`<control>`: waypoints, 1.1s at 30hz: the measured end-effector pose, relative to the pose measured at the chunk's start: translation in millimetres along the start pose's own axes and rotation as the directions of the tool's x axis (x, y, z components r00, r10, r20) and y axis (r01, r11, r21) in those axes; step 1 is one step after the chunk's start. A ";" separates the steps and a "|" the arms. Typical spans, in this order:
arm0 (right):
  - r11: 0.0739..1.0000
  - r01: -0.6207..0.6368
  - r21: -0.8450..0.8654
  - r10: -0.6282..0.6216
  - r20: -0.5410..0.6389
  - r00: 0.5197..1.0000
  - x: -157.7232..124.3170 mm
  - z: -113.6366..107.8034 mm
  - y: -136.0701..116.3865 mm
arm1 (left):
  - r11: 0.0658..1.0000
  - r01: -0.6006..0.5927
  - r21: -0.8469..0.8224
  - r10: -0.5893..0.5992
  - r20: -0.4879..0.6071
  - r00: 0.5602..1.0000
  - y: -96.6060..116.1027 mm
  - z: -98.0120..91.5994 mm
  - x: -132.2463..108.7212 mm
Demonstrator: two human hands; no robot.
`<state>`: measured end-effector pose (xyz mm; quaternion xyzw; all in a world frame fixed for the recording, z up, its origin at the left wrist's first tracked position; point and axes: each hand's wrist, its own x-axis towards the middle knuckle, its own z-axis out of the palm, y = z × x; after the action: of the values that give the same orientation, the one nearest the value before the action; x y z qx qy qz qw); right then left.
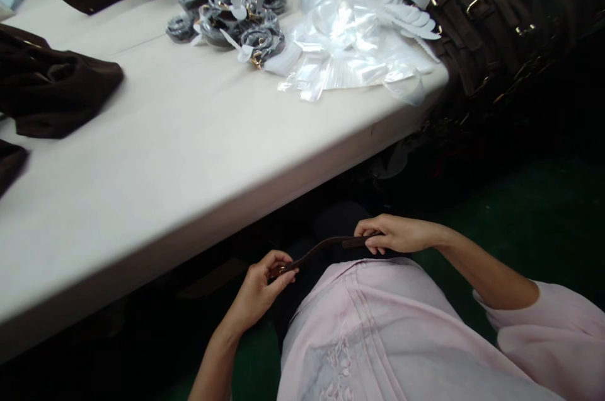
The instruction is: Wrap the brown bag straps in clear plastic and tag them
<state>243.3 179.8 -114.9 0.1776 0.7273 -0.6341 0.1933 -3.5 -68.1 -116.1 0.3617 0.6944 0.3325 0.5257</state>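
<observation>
A narrow dark brown strap stretches between my two hands, over my lap and below the table edge. My left hand pinches one end, where a small piece of gold-coloured metal shows by the fingertips. Toward the other end, my right hand has its fingers closed on the strap. The strap bows slightly upward in the middle, and a second layer of it seems to lie alongside near my right fingers. Whatever lies under the fingers is hidden.
On the white table lie several coiled straps in plastic wrap and a pile of clear plastic bags with white strips. Dark brown bags with buckles fill the right end. More dark brown pieces lie at the left.
</observation>
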 end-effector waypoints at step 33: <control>0.999 0.023 0.049 -0.019 -0.084 0.996 19.0 12.5 -5.8 | 0.801 -0.204 0.563 0.216 0.045 0.975 -1.3 32.4 14.4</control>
<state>224.6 166.9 -121.0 0.2012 0.7206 -0.6459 0.1515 25.1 -53.8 -131.6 0.5718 0.7229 0.1725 0.3475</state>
